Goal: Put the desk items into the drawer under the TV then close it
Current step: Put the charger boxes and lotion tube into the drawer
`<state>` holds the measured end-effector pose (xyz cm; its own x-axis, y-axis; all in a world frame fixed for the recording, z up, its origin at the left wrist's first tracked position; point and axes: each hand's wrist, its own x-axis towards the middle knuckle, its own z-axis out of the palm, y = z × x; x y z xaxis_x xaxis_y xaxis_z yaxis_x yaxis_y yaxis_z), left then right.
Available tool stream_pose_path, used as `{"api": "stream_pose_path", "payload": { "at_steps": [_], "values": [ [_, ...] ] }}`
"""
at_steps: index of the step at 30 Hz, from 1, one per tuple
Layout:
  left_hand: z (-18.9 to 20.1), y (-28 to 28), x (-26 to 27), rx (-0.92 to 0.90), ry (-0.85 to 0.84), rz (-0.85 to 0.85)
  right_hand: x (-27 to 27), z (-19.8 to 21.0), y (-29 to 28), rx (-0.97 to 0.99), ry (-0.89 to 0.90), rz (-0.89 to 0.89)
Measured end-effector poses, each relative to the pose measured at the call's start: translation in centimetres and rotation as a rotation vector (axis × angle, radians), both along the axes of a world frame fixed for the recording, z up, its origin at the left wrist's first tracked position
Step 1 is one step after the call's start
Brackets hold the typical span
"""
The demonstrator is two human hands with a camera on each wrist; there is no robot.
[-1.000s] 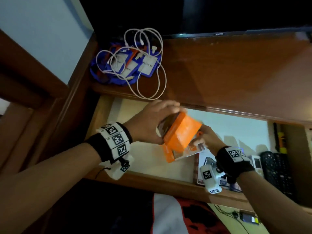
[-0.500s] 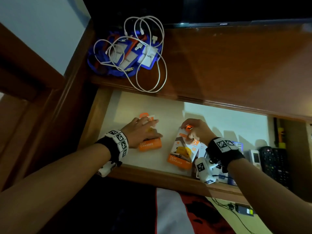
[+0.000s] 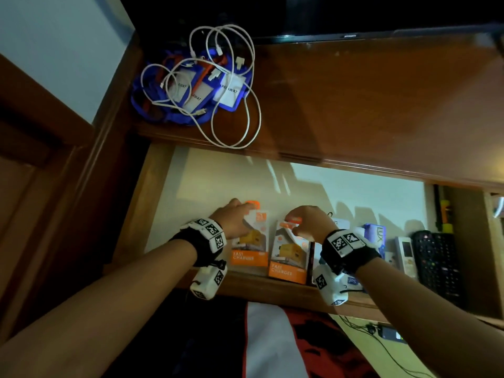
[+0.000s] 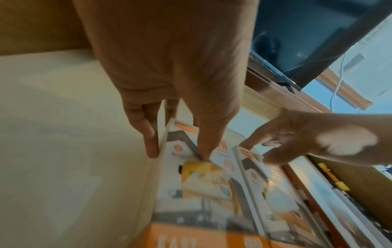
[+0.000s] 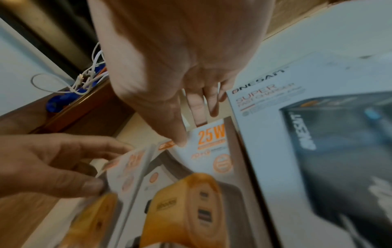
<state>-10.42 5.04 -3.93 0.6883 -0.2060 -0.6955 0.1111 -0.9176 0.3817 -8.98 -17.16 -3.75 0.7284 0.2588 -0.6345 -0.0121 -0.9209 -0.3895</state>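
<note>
Two orange-and-white fast charger boxes lie flat, side by side, near the front of the open drawer [image 3: 218, 181]. My left hand [image 3: 234, 216] grips the left box [image 3: 249, 249] at its top left corner, thumb on the face [image 4: 203, 151] and a finger along its side. My right hand [image 3: 305, 222] pinches the top edge of the right box [image 3: 289, 257], thumb on the face [image 5: 180, 142] and fingers behind. White cables [image 3: 231, 77] and blue badge holders [image 3: 229, 91] lie on the desk top at the back left.
A white Onesam charger box [image 5: 318, 134] lies right of the two boxes. Further right are a purple Lux box [image 3: 377, 236], a white remote [image 3: 406, 252] and a black remote [image 3: 436, 257]. The TV's lower edge [image 3: 354, 34] runs along the back.
A second ago my left hand held an orange box above the drawer. It has since been laid down and slid right and forward, and now lies against the right box.
</note>
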Motion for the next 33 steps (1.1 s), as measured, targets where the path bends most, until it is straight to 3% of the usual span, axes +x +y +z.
{"api": "stream_pose_path", "payload": {
  "at_steps": [5, 10, 21, 28, 33],
  "values": [
    [-0.5, -2.3, -1.1, 0.013, 0.06, -0.05, 0.3, 0.3, -0.8, 0.027, -0.129, -0.152],
    [-0.3, -1.9, -1.3, 0.12, 0.07, 0.02, 0.5, 1.0, -2.7, -0.036, -0.22, -0.308],
    [1.2, -3.3, -1.9, 0.049, 0.12, 0.067, -1.1, 0.0, -4.5, -0.135, -0.162, -0.132],
    [1.0, -2.8, -2.8, 0.025, 0.209, 0.161, -1.3, 0.0, -1.2, -0.095, -0.153, 0.126],
    [0.5, -2.1, -3.5, -0.024, 0.24, 0.184, -1.2, -0.3, 0.8, -0.116, -0.112, 0.182]
  ]
}}
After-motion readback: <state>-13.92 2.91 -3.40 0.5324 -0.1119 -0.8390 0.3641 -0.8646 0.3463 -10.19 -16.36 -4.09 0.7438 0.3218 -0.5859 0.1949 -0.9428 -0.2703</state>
